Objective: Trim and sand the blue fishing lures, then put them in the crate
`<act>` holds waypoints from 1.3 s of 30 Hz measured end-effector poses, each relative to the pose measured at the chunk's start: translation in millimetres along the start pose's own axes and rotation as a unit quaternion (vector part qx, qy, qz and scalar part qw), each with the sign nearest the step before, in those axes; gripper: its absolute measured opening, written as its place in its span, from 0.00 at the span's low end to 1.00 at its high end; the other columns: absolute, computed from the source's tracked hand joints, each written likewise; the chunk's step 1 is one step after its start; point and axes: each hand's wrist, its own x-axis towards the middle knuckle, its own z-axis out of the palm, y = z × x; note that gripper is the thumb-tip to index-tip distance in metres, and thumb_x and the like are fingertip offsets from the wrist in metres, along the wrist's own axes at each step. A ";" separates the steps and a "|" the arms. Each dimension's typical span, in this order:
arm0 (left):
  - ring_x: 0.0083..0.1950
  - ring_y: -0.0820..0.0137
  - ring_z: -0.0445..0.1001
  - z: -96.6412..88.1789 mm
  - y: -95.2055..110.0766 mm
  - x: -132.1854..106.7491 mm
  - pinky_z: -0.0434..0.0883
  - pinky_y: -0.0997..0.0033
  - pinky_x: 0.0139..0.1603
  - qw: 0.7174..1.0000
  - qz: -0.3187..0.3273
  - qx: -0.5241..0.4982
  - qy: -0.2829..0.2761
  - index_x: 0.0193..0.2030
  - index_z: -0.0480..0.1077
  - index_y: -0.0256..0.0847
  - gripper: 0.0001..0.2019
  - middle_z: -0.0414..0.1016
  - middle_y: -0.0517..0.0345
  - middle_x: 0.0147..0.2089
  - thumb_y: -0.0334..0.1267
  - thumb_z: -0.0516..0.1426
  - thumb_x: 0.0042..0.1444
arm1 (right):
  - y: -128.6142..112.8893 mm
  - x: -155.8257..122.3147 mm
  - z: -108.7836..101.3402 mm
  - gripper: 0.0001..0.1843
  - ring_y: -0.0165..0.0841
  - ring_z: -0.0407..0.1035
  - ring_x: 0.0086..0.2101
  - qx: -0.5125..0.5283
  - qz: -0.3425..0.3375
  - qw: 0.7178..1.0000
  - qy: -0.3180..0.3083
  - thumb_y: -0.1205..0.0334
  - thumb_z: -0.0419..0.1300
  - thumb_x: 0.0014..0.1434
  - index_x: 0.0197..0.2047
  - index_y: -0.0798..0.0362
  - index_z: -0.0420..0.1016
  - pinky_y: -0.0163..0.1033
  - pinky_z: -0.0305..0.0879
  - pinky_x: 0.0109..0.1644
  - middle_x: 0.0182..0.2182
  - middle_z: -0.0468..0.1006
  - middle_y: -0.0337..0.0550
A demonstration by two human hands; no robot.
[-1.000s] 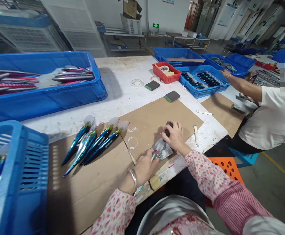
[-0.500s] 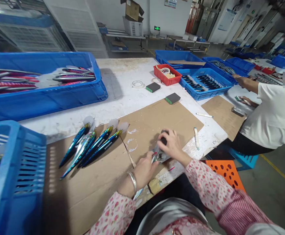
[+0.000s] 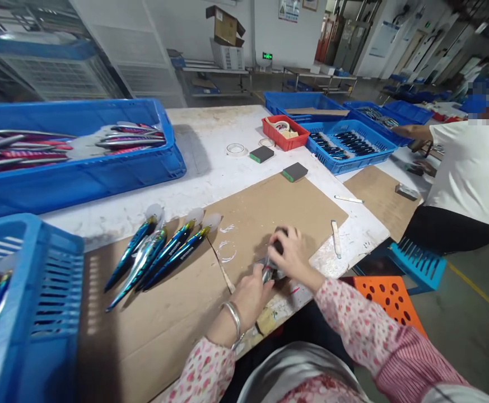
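My left hand point(image 3: 248, 298) is closed around a fishing lure point(image 3: 267, 273), silvery with a bit of red, mostly hidden by my fingers. A dark sanding block point(image 3: 278, 242) is gripped in my right hand point(image 3: 293, 255), pressed close against the lure over the cardboard sheet point(image 3: 252, 218). To the left of my hands, several blue-green fishing lures point(image 3: 172, 252) with clear lips lie side by side on the cardboard. Two more black-and-green sanding blocks point(image 3: 294, 171) rest beyond my hands.
A blue bin of pink lures point(image 3: 122, 137) stands at the back left, a blue crate point(image 3: 57, 280) at near left. Tape rolls point(image 3: 236, 149), a red tray point(image 3: 286, 140) and a lure-filled blue basket point(image 3: 340, 162) stand farther back. A co-worker point(image 3: 471, 168) sits at right.
Both hands keep their hold, with only a slight shift of my right hand to the left. The co-worker's arm has moved, and the view has tilted a little.
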 end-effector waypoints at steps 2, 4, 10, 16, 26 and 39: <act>0.46 0.58 0.76 -1.4 0.9 -0.5 0.68 0.65 0.41 1.000 0.009 -0.003 0.000 0.53 0.58 0.36 0.15 0.76 0.43 0.42 0.39 0.46 0.62 | 2.2 -2.6 1.7 0.07 0.42 0.57 0.50 0.012 -0.019 1.000 -0.001 0.57 0.58 0.58 0.40 0.46 0.72 0.47 0.57 0.52 0.49 0.65 0.44; 0.47 0.57 0.76 -3.6 1.8 -2.3 0.68 0.64 0.42 1.000 0.018 0.004 0.005 0.54 0.58 0.35 0.15 0.77 0.42 0.42 0.38 0.46 0.62 | 11.5 3.6 0.0 0.07 0.43 0.57 0.51 0.000 0.004 1.000 0.026 0.57 0.58 0.58 0.40 0.46 0.73 0.48 0.57 0.52 0.50 0.65 0.45; 0.43 0.56 0.77 -18.9 6.2 -12.1 0.70 0.63 0.41 0.993 0.050 0.102 -0.022 0.57 0.59 0.39 0.19 0.77 0.44 0.41 0.39 0.48 0.60 | 43.0 34.0 -18.1 0.06 0.41 0.60 0.50 0.090 0.023 0.990 0.109 0.60 0.60 0.54 0.35 0.50 0.73 0.46 0.57 0.55 0.45 0.67 0.46; 0.48 0.55 0.76 -33.3 7.6 -0.7 0.71 0.59 0.45 0.972 0.060 0.225 -0.038 0.64 0.55 0.44 0.25 0.73 0.43 0.51 0.39 0.51 0.59 | 43.0 14.8 -19.5 0.09 0.41 0.57 0.52 0.052 -0.099 0.994 0.009 0.59 0.62 0.54 0.39 0.49 0.74 0.47 0.56 0.56 0.51 0.64 0.46; 0.45 0.53 0.77 -23.5 -7.1 12.1 0.71 0.58 0.44 0.957 0.074 0.275 -0.058 0.57 0.60 0.32 0.19 0.76 0.37 0.44 0.38 0.49 0.61 | 5.0 11.4 -14.6 0.08 0.43 0.55 0.53 -0.018 -0.126 0.991 -0.046 0.57 0.62 0.54 0.38 0.47 0.73 0.48 0.57 0.52 0.53 0.65 0.43; 0.44 0.56 0.77 -29.4 -1.3 10.0 0.71 0.61 0.43 0.960 0.060 0.269 -0.053 0.55 0.61 0.33 0.17 0.78 0.40 0.43 0.37 0.50 0.61 | 2.0 11.0 -15.3 0.08 0.44 0.51 0.55 -0.053 -0.121 0.991 -0.016 0.58 0.61 0.54 0.39 0.48 0.73 0.49 0.54 0.54 0.54 0.64 0.45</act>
